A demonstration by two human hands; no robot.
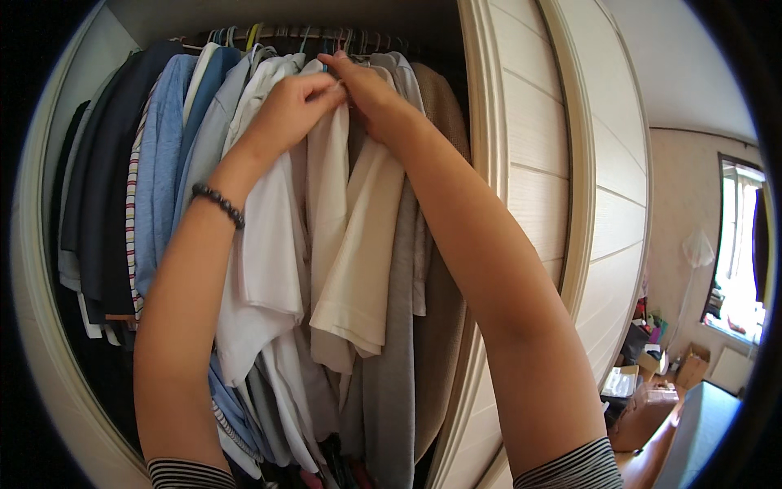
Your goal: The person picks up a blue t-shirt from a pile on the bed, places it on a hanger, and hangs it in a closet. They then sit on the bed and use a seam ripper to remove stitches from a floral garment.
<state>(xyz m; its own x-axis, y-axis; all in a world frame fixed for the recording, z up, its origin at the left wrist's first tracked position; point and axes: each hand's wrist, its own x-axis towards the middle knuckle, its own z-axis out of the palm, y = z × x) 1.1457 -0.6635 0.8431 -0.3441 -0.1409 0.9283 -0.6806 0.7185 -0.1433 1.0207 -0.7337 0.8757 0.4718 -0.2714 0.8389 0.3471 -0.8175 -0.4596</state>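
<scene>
Window [735, 273] at right overexposed, glare bleaching its panes. Wardrobe doors [609, 196] evenly lit; deep shadow beneath the hanging clothes [269, 244]. Left hand [303, 102] slightly blurred. Fisheye distortion bends straight edges; rim falls to black.

Striped sleeves [572, 469], dark beaded bracelet [218, 205]

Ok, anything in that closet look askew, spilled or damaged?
Nothing looks spilled or damaged. The cream garment looks askew: its lower part slants leftward, while the grey garment beside it hangs nearly straight down.
</scene>
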